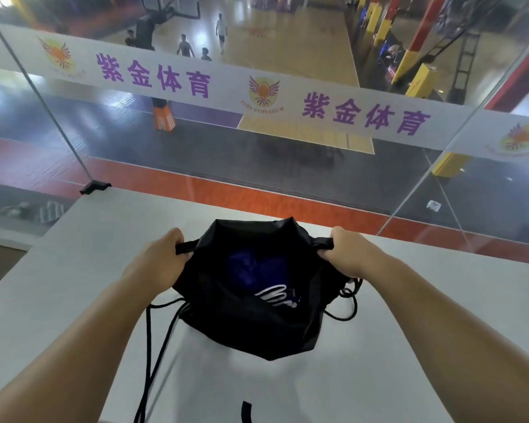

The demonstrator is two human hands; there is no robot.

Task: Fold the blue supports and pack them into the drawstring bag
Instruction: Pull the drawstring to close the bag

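Both hands, left hand (156,261) and right hand (347,250), grip the black drawstring bag (257,328) open, blue supports (257,270) inside.

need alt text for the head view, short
Both hands, left hand and right hand, grip the rim of an open black drawstring bag on a white table. Blue supports lie inside.

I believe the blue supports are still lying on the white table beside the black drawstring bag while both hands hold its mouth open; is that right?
Not quite. In the head view the blue supports are already inside the black drawstring bag, not beside it on the white table. The rest stands: the left hand and right hand hold its mouth open.
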